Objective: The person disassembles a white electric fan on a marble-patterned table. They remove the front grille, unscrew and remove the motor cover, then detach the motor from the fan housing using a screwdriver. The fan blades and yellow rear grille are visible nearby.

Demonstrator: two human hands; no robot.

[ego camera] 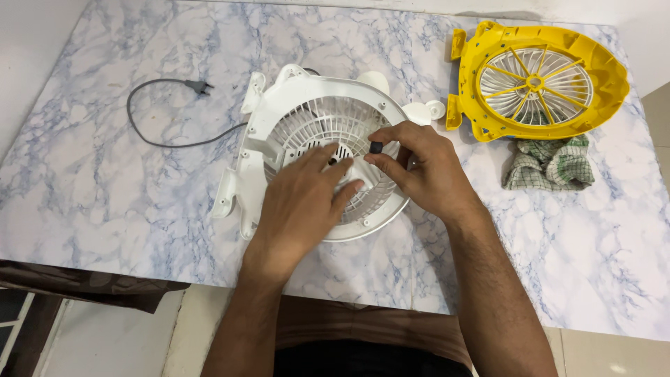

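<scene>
Marble-patterned table [105, 181] carries a white fan housing [279, 112] near its middle, with a yellow fan cover [607, 77] and a checked cloth [551, 164] at the far right corner. On the housing's grille, the left hand [300, 202] lies flat with fingers spread. Just beside it, the right hand [426, 164] pinches a small black part [375, 147] between thumb and fingertips.

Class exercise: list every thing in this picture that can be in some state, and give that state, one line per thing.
White fan housing: lying flat on the marble table, grille up.
Yellow fan cover: detached, lying apart at the far right.
Power plug: unplugged, cord loose.
Checked cloth: crumpled.
Small black part: pinched by the right hand.
Left hand: resting flat on the grille.
</scene>
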